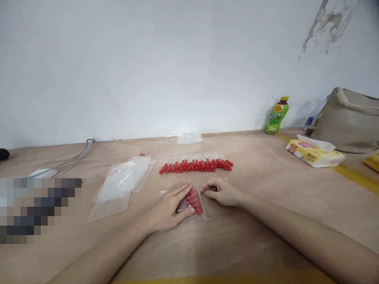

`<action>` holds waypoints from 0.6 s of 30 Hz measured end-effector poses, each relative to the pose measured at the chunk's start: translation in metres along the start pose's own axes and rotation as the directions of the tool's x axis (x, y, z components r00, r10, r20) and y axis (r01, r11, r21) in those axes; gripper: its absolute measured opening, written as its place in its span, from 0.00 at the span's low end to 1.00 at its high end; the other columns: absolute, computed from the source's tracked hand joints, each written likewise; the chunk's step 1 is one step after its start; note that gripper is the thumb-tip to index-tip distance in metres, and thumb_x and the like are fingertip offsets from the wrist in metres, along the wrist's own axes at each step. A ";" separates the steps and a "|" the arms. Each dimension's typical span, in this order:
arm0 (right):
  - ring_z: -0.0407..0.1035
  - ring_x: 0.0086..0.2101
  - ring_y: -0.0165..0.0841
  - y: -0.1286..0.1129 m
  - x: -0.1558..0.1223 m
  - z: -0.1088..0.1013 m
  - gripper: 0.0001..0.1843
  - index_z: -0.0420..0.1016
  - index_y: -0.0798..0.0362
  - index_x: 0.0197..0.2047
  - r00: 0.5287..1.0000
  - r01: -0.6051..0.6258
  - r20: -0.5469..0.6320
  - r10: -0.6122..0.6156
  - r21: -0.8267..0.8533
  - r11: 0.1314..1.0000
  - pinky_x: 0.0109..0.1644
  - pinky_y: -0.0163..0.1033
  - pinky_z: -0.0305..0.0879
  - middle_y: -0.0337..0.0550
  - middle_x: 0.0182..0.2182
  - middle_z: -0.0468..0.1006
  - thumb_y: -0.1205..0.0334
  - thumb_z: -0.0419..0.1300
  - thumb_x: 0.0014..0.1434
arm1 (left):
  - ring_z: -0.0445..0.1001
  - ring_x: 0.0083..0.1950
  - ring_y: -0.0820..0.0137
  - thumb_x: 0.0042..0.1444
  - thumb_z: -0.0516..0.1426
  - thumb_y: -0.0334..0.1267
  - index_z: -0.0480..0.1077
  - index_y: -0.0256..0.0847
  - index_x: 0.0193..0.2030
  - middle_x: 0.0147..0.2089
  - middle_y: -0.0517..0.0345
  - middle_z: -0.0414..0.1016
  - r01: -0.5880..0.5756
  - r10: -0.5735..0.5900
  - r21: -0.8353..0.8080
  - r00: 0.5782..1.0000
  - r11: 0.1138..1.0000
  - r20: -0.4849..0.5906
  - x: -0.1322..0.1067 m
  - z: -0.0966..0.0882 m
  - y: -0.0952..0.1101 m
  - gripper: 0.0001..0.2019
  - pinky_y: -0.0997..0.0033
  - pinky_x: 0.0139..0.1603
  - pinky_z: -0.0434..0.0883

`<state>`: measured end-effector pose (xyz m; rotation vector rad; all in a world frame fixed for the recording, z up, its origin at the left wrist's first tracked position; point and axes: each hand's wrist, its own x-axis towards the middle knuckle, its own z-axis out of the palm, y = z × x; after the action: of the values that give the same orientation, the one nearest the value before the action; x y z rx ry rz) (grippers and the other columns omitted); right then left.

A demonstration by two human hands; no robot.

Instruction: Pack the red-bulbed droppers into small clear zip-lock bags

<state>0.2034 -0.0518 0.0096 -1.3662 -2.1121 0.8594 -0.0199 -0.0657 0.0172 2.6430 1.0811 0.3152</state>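
A clear zip-lock bag (202, 210) lies on the table with several red-tipped sticks (194, 200) inside. My left hand (171, 207) rests flat over it, fingers and thumb spread across the bag and hiding its left part. At the bag's right edge, my right hand (220, 191) is curled, with thumb and forefinger pinched together at the plastic near the upper corner. Just beyond both hands is a row of loose red-tipped sticks (197, 163), red ends toward me and pale shafts toward the wall.
Several flat zip-lock bags (118, 183) overlap at the left. Another bag (189, 138) lies by the wall. A grey cable (74, 158) runs along the far left. A green bottle (275, 116), a yellow tissue pack (315, 153) and a beige bag (346, 118) stand at the right.
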 end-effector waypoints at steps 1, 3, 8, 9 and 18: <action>0.66 0.30 0.30 0.000 -0.001 -0.001 0.10 0.75 0.53 0.35 0.999 0.012 0.029 -0.014 0.049 0.999 0.39 0.37 0.57 0.37 0.26 0.73 0.68 0.55 0.49 | 0.49 0.65 0.62 0.58 0.46 0.52 0.49 0.36 0.63 0.64 0.48 0.51 0.002 -0.002 0.007 1.000 1.000 -0.006 0.000 0.000 0.000 0.30 0.57 0.62 0.53; 0.65 0.30 0.29 0.001 -0.002 -0.001 0.12 0.73 0.55 0.37 0.997 0.045 0.062 -0.053 0.128 0.991 0.36 0.35 0.58 0.38 0.28 0.73 0.71 0.55 0.46 | 0.50 0.64 0.62 0.59 0.46 0.51 0.50 0.36 0.62 0.64 0.48 0.52 0.012 -0.012 0.011 1.000 1.000 -0.024 0.000 0.001 0.000 0.29 0.57 0.62 0.54; 0.63 0.35 0.30 0.004 -0.003 0.004 0.19 0.67 0.54 0.43 0.996 0.088 -0.029 -0.085 0.127 0.988 0.47 0.42 0.54 0.40 0.37 0.73 0.72 0.58 0.44 | 0.55 0.62 0.62 0.59 0.46 0.47 0.50 0.38 0.62 0.62 0.48 0.56 0.000 -0.001 -0.014 0.996 1.000 -0.085 0.000 0.003 -0.001 0.26 0.58 0.59 0.58; 0.62 0.36 0.30 0.004 -0.002 0.005 0.23 0.64 0.53 0.47 0.996 0.080 -0.039 -0.075 0.127 0.989 0.50 0.44 0.52 0.40 0.39 0.73 0.72 0.58 0.45 | 0.56 0.61 0.63 0.60 0.46 0.47 0.50 0.39 0.62 0.62 0.48 0.56 -0.011 0.009 -0.021 0.995 1.000 -0.100 0.000 0.004 -0.001 0.26 0.58 0.59 0.59; 0.59 0.42 0.34 0.005 0.005 -0.001 0.52 0.45 0.51 0.62 0.989 0.074 0.111 -0.101 0.224 0.972 0.52 0.46 0.50 0.49 0.52 0.62 0.52 0.68 0.38 | 0.59 0.59 0.64 0.60 0.47 0.43 0.48 0.43 0.62 0.60 0.50 0.58 -0.039 0.029 -0.069 0.989 0.997 -0.142 -0.002 0.002 0.001 0.24 0.59 0.57 0.61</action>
<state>0.2059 -0.0454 0.0069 -1.1246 -2.0775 1.1271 -0.0199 -0.0680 0.0154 2.6111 1.0464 0.5448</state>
